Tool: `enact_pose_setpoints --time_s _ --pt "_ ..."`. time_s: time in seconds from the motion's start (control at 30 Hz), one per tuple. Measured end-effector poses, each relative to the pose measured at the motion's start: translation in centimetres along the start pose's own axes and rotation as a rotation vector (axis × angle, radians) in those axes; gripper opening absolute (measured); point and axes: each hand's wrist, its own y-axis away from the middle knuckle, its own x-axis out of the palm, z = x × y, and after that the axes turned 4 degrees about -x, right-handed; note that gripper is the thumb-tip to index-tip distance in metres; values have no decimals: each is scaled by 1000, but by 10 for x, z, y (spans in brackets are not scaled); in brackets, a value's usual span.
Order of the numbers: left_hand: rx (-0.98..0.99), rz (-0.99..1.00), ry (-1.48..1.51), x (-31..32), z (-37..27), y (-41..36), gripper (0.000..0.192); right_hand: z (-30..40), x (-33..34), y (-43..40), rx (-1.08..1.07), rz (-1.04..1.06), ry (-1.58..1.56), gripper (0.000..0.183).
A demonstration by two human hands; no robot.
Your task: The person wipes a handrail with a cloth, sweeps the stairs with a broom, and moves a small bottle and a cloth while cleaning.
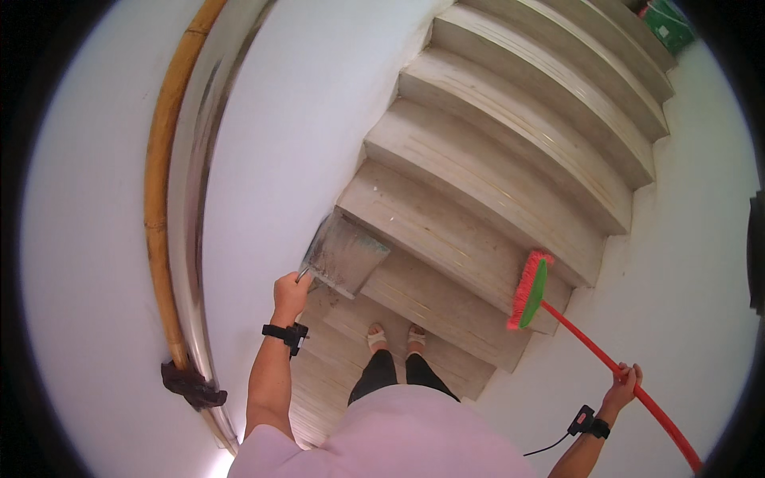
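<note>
My left hand point(291, 295) grips the handle of a metal dustpan point(349, 251), whose pan is dusty and scuffed and hangs beside the left wall. Around the red handle of a broom point(588, 343) my right hand point(623, 385) is closed, over toward the right wall. The broom head point(531, 290) has red bristles and a green block. It is over the right end of a step, but I cannot tell whether it touches the surface. Small white scraps point(375, 189) lie on a step above the dustpan.
Stone stairs point(478, 155) with ridged edges rise ahead between white walls. A metal handrail point(200, 287) and a bamboo pole point(156, 227) run along the left, with dark cloth or plastic point(192, 385) wrapped around them. A green container point(666, 27) stands at the upper right.
</note>
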Motion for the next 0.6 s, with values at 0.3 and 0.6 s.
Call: enact_pose_setpoints --time_s 0.3,0.6 --pt "45 -69 -244 43 12 -83 35 8 0 16 -11 -18 8 22" --pt "172 -73 -246 81 -11 -124 38 19 7 27 -76 39 33 19"
